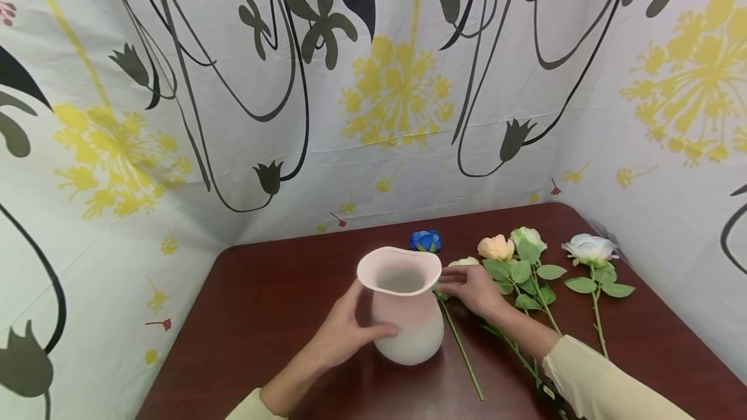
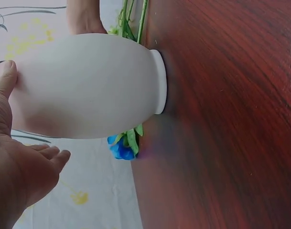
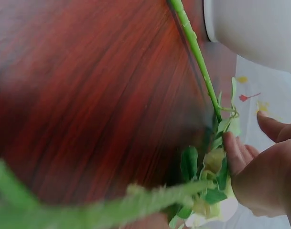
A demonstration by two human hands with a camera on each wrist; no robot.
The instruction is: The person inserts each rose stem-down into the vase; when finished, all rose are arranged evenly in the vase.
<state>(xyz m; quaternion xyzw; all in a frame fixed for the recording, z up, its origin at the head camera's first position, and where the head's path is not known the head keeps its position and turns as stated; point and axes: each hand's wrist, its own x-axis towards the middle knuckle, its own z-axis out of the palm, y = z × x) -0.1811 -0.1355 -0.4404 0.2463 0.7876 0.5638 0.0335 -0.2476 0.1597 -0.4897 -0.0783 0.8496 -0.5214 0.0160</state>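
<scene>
A vase [image 1: 408, 326], pale pink at its wavy rim and white below, stands upright on the table. My left hand [image 1: 350, 326] holds it from the left, thumb across its front and fingers partly hidden behind; its thumb [image 2: 7, 78] lies on the vase in the left wrist view. To the vase's right, my right hand [image 1: 475, 290] reaches out with fairly straight fingers and thumb apart. In the right wrist view its fingertips [image 3: 230, 138] are at the leaves of a green stem [image 3: 200, 62]; whether they touch is unclear. A blue rose [image 1: 425, 240] lies behind the vase.
On the right lie a peach rose [image 1: 496, 247], a pale green-white rose [image 1: 528, 238] and a white rose [image 1: 589, 249], with leafy stems. A cream flower [image 1: 464, 261] shows behind my right hand. Patterned cloth [image 1: 327, 167] encloses the dark red table [image 1: 262, 316].
</scene>
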